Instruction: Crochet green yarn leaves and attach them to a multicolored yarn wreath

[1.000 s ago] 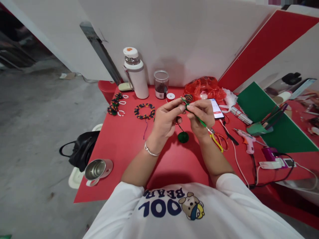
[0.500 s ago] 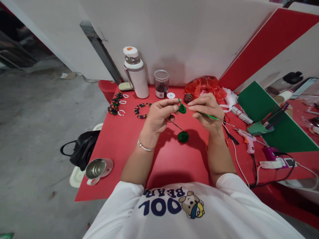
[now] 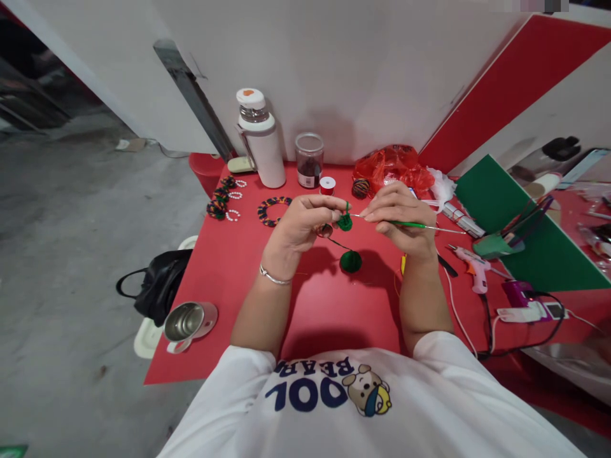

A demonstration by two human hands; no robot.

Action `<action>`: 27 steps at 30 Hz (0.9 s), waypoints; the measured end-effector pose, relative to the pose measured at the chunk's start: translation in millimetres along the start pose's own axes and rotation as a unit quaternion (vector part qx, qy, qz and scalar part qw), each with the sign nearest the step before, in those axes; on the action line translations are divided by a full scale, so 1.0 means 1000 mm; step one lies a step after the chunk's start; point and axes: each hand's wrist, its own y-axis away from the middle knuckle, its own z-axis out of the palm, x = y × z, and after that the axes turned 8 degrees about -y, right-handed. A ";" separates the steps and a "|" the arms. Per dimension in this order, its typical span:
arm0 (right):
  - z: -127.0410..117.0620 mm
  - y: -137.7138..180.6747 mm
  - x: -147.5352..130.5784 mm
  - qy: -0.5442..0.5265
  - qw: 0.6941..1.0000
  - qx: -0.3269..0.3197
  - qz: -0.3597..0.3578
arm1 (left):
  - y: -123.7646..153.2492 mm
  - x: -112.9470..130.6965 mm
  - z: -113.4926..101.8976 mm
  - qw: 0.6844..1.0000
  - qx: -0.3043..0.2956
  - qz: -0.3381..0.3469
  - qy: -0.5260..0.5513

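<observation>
Above the red table (image 3: 248, 299), my left hand (image 3: 305, 222) pinches a small green crocheted piece (image 3: 344, 222) between thumb and fingers. My right hand (image 3: 401, 216) is closed on a green-handled crochet hook (image 3: 415, 225), which lies nearly level with its metal tip at the green piece. A dark strand runs from the piece down to a green yarn ball (image 3: 351, 261) resting on the table below my hands.
At the back stand a white flask (image 3: 260, 140), a clear jar (image 3: 309, 160), a red thread spool (image 3: 327, 185) and a red plastic bag (image 3: 391, 166). Beaded rings (image 3: 272, 210) lie left. A glue gun (image 3: 470, 264), cables and a green board (image 3: 520, 235) are right; a steel cup (image 3: 184, 324) sits near left.
The crochet hook has swung from steeply tilted to almost horizontal. My hands have drawn slightly apart, exposing the green piece between them, and my right hand shifted right.
</observation>
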 end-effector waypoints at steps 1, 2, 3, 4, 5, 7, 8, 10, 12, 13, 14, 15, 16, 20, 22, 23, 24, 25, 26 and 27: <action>0.000 0.000 0.000 -0.005 1.000 -0.001 0.001 | 0.000 -0.001 0.000 1.000 -0.005 0.000 -0.001; 0.000 0.001 0.000 -0.009 1.000 0.000 0.003 | -0.001 -0.001 -0.001 1.000 -0.011 0.001 -0.001; 0.000 0.001 0.000 -0.010 1.000 0.001 0.007 | -0.001 -0.002 -0.001 1.000 -0.016 0.000 -0.001; 0.000 0.001 0.000 -0.010 1.000 0.003 0.014 | -0.001 -0.002 -0.002 1.000 -0.020 -0.001 -0.001; 0.000 0.002 -0.001 -0.009 1.000 0.006 0.023 | -0.001 -0.002 -0.002 1.000 -0.023 -0.002 0.000; -0.001 0.003 -0.001 -0.010 0.999 0.012 0.040 | -0.001 -0.003 -0.004 1.000 -0.029 -0.004 0.002; -0.001 0.003 -0.002 -0.015 0.999 0.016 0.044 | -0.001 -0.003 -0.005 0.999 -0.034 -0.005 0.002; -0.002 0.003 -0.002 -0.033 0.998 0.022 0.043 | -0.002 -0.004 -0.006 0.999 -0.044 -0.006 0.004; 0.000 0.003 0.000 -0.053 0.997 0.030 0.048 | -0.003 -0.005 -0.005 0.999 -0.046 0.004 -0.001; 0.002 0.003 0.002 -0.063 0.996 0.036 0.055 | -0.003 -0.006 -0.004 0.999 -0.039 0.016 -0.008; 0.004 0.003 0.005 -0.074 0.994 0.044 0.065 | -0.003 -0.007 -0.002 0.999 -0.029 0.032 -0.016; 0.008 0.004 0.007 -0.085 0.992 0.054 0.074 | -0.003 -0.008 0.000 0.998 -0.015 0.048 -0.023; 0.012 0.004 0.010 -0.094 0.990 0.065 0.082 | -0.003 -0.009 0.001 0.998 -0.001 0.063 -0.027; 0.028 0.004 0.012 -0.086 0.989 0.096 0.075 | -0.003 -0.012 0.007 0.995 0.040 0.092 -0.004; 0.033 0.002 0.008 -0.055 0.992 0.103 0.050 | -0.004 -0.013 0.008 0.994 0.043 0.099 0.010; 0.035 0.001 0.005 -0.036 0.993 0.107 0.038 | -0.005 -0.014 0.008 0.994 0.041 0.103 0.015; 0.036 0.000 0.003 -0.017 0.993 0.111 0.030 | -0.006 -0.015 0.008 0.993 0.040 0.110 0.017; 0.037 0.000 0.001 0.000 0.993 0.116 0.024 | -0.006 -0.017 0.008 0.992 0.041 0.118 0.017; 0.038 0.000 0.001 0.015 0.992 0.124 0.021 | -0.007 -0.018 0.009 0.991 0.045 0.127 0.015; 0.038 -0.001 0.000 0.026 0.991 0.131 0.018 | -0.008 -0.020 0.009 0.989 0.053 0.137 0.011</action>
